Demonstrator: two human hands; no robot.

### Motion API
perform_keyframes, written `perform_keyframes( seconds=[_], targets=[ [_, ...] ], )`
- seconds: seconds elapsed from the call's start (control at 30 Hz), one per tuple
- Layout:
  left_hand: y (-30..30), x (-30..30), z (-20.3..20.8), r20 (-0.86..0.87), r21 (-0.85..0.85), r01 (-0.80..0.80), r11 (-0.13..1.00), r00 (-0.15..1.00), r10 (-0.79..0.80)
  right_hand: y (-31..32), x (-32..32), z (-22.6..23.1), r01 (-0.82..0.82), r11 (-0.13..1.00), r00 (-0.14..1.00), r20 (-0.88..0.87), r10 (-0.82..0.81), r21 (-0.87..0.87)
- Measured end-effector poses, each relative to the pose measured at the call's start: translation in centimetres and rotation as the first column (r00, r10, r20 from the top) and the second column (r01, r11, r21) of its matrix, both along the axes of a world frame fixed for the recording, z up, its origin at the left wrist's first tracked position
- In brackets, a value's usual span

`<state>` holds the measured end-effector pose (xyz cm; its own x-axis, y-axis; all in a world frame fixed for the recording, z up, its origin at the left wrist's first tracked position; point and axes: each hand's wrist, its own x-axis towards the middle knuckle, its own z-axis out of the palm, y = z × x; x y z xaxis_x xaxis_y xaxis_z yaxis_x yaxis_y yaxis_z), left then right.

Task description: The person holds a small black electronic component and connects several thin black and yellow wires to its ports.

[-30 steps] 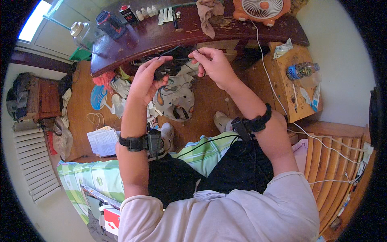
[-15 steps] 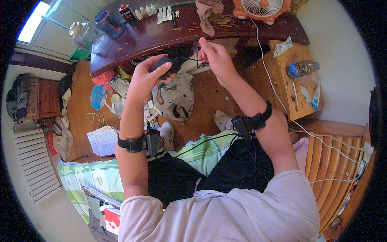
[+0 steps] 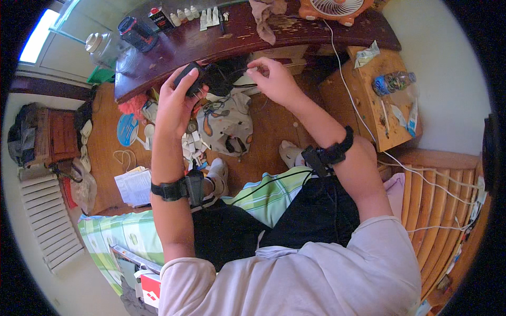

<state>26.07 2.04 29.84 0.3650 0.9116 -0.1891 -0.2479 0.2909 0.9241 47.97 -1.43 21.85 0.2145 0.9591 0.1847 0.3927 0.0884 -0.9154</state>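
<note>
My left hand (image 3: 173,102) is wrapped round a small black block-like object (image 3: 190,79), its thumb lying along the top. The exact kind of this block cannot be made out. To the right, my right hand (image 3: 276,81) is closed in a pinch on a thin dark cord, which seems to run left toward the block. Most of the cord is lost against the dark things behind it. Both hands are raised in front of the dark red desk (image 3: 221,39), apart from each other. A black strap with a small device (image 3: 184,189) sits on each forearm.
On the desk stand a clear jar (image 3: 103,50), a dark tub (image 3: 137,32), small white bottles, a cloth (image 3: 268,21) and an orange fan (image 3: 337,9). A plastic bottle (image 3: 392,83) lies on the wooden stand at right. Papers (image 3: 133,187) and a patterned bag (image 3: 229,124) lie on the floor.
My left hand has moved left and tilted the black block more upright. My right hand has shifted slightly left and turned, its thumb no longer pointing up.
</note>
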Motion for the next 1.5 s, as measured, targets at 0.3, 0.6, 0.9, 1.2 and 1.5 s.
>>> perform_keyframes(
  seconds=[0.3,0.6,0.9,1.2,1.5],
  targets=[
    [-0.6,1.1,0.0,-0.006,-0.047,-0.042,0.998,0.999,0.041,-1.4,-1.4,2.4,-0.066,0.989,0.949,0.314,0.021,0.131],
    [-0.7,2.1,-1.1,-0.041,0.016,0.048,0.999,0.998,-0.047,-0.7,-2.5,2.4,-0.305,0.942,0.951,0.097,0.293,0.14],
    [-0.9,2.3,-1.5,-0.218,0.101,0.155,0.983,0.967,-0.13,-1.1,-2.7,3.1,-0.38,0.922,0.901,-0.253,0.352,-0.071],
    [-0.9,2.4,-1.1,-0.299,0.1,0.142,0.985,0.948,-0.106,-0.9,-1.6,3.7,-0.345,0.938,0.937,-0.04,0.346,0.036],
    [-1.0,3.0,-0.9,0.029,-0.085,-0.043,0.995,0.999,0.046,-2.1,-1.9,2.9,-0.391,0.92,0.916,-0.111,0.386,-0.025]
  ],
)
